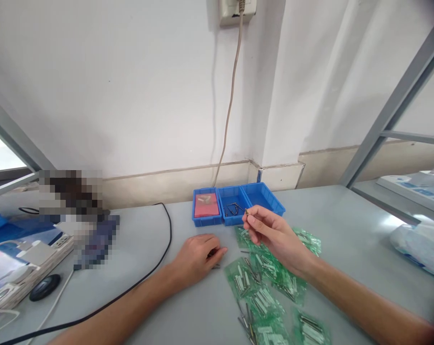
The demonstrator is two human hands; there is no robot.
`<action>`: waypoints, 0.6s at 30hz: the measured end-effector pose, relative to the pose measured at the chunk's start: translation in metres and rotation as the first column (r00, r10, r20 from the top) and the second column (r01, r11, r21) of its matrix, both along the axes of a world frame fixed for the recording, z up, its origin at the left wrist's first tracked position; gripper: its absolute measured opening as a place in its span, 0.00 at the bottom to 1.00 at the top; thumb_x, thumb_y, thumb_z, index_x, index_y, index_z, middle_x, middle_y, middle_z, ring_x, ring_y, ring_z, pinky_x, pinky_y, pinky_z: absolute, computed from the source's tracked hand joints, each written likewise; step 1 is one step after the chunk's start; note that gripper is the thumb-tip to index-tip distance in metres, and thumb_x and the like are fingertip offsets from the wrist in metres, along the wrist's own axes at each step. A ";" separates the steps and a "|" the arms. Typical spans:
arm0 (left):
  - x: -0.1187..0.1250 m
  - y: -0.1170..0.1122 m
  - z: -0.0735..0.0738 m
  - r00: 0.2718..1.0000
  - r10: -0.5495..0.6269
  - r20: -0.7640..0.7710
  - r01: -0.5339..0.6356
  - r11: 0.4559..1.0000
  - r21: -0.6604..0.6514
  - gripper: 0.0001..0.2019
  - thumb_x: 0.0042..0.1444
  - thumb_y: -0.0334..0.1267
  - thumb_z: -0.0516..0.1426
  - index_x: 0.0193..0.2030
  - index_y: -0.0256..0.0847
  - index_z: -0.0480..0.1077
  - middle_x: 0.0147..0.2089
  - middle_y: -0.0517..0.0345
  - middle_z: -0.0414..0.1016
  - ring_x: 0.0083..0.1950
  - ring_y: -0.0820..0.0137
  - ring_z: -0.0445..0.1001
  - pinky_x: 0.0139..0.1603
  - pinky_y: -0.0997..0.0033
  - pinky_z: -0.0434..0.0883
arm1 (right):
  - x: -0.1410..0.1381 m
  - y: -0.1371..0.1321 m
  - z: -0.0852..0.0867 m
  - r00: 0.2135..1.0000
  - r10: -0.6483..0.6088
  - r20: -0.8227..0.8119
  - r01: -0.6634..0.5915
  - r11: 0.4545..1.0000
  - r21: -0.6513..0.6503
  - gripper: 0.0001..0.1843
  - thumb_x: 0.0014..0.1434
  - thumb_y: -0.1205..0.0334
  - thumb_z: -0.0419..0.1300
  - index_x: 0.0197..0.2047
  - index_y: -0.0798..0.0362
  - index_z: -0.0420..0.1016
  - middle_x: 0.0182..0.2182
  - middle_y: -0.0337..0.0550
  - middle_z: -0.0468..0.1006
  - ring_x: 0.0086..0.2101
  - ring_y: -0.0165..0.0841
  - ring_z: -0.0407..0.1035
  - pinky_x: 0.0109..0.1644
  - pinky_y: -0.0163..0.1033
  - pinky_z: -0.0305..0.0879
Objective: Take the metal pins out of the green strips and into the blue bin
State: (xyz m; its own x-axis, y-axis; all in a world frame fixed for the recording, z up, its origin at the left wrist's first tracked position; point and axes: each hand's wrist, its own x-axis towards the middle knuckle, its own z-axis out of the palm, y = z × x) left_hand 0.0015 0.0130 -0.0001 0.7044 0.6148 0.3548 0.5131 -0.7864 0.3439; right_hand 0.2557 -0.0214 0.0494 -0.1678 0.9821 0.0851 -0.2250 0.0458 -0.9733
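My right hand [274, 235] is raised above the green bags, near the blue bins. Its thumb and fingers pinch a small dark metal piece [246, 212], mostly hidden by the fingertips. On the grey table my left hand [197, 256] rests with curled fingers, and what lies inside is hidden. A bit of a thin metal pin [217, 267] shows beside its thumb. Clear green bags [263, 302] of slim metal pins with white labels are spread under and below my right hand. Several loose pins [246, 321] lie at the near end among the bags.
Three joined blue bins stand by the wall: one with a red card [206, 205], a middle bin [233, 191] with several dark pins, and a right bin [263, 194]. A black cable [170, 230] curves across the left. A mouse [44, 287] and power strip lie left.
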 end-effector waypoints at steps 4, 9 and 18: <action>0.000 0.001 -0.001 1.000 -0.012 0.003 0.012 1.000 0.015 0.16 0.76 0.39 0.54 0.33 0.41 0.65 0.33 0.59 0.70 0.34 0.68 0.67 0.37 0.69 0.61 | -0.001 0.000 -0.001 0.999 -0.006 0.037 0.005 0.999 0.036 0.16 0.69 0.44 0.65 0.42 0.48 0.76 0.36 0.38 0.74 0.29 0.30 0.63 0.35 0.39 0.58; 0.000 0.002 -0.001 1.000 0.007 0.006 -0.007 1.000 0.021 0.15 0.75 0.39 0.56 0.33 0.40 0.65 0.34 0.58 0.70 0.37 0.66 0.68 0.40 0.68 0.63 | 0.000 0.001 -0.001 0.998 -0.016 0.054 0.015 1.000 0.024 0.16 0.71 0.45 0.64 0.43 0.49 0.79 0.33 0.37 0.70 0.28 0.29 0.59 0.34 0.38 0.55; 0.000 0.003 -0.004 0.999 0.049 -0.010 -0.048 0.998 0.041 0.14 0.75 0.41 0.56 0.36 0.41 0.67 0.37 0.57 0.72 0.41 0.64 0.68 0.45 0.64 0.65 | 0.002 0.005 -0.001 0.955 0.101 -0.278 -0.126 0.989 -0.073 0.09 0.70 0.55 0.68 0.41 0.52 0.81 0.33 0.37 0.65 0.27 0.26 0.53 0.32 0.34 0.54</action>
State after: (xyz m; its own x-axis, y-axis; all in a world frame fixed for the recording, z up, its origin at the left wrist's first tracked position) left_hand 0.0019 0.0160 -0.0038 0.6782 0.6335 0.3725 0.5548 -0.7738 0.3058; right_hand 0.2572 -0.0167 0.0488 -0.2615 0.9636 0.0559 -0.4808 -0.0798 -0.8732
